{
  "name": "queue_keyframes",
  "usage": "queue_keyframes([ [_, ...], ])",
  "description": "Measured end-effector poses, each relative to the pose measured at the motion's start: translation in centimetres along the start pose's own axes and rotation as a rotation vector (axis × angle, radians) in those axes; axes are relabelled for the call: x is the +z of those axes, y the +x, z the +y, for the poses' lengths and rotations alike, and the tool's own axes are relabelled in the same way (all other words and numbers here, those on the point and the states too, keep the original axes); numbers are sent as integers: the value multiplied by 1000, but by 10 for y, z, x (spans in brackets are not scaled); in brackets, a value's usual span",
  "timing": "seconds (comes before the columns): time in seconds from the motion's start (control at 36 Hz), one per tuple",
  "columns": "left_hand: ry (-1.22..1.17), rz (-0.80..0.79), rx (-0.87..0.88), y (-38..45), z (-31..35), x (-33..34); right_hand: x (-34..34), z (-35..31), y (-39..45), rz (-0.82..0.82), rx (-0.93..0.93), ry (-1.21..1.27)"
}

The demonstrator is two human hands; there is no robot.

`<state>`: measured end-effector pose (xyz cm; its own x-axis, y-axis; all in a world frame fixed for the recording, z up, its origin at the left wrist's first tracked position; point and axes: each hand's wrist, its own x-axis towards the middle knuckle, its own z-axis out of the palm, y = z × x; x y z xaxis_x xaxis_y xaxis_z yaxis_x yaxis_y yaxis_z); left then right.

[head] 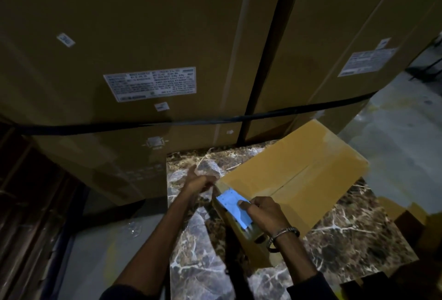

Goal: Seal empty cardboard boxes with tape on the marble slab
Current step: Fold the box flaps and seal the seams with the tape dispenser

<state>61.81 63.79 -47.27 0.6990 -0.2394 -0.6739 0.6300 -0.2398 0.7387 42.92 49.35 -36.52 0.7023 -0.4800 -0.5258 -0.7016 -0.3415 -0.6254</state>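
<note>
A closed cardboard box (301, 175) lies on the dark veined marble slab (346, 223), its flap seam running diagonally across the top. My right hand (265, 211) grips a tape dispenser with a light blue plate (233, 206) at the box's near left corner. My left hand (199, 183) sits just left of that corner and pinches the free end of clear tape (207, 168), which stretches up and away from the box. A metal bracelet circles my right wrist.
Two tall cardboard cartons (143, 48) with white labels, bound by a black strap (215, 120), stand right behind the slab. Grey floor (394, 132) lies to the right. More brown cardboard (406, 218) sits at the slab's right edge. Dark shelving or framing is at the left.
</note>
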Motion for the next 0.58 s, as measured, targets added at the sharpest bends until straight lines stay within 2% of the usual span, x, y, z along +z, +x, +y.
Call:
queue_keyframes([
  [0.11,55,24,-22,2,-3,13,1,-1,2,3,-30,-51],
  [0.19,199,92,-61,72,-53,3,2,2,4,1,-27,-48],
  [0.25,194,123,41,64,-56,1,2,3,4,12,-31,-32],
  [0.31,183,191,156,12,-30,2,3,4,4,22,-19,-8],
  [0.36,139,217,253,-6,-22,0,5,6,4,13,-18,12],
  [0.42,119,193,334,-22,-14,-3,8,9,4,-6,-16,36],
  [0.5,229,91,505,-34,-6,1,9,12,3,-13,-39,24],
  [0.58,334,0,561,-38,-9,4,6,12,1,-19,-50,8],
])
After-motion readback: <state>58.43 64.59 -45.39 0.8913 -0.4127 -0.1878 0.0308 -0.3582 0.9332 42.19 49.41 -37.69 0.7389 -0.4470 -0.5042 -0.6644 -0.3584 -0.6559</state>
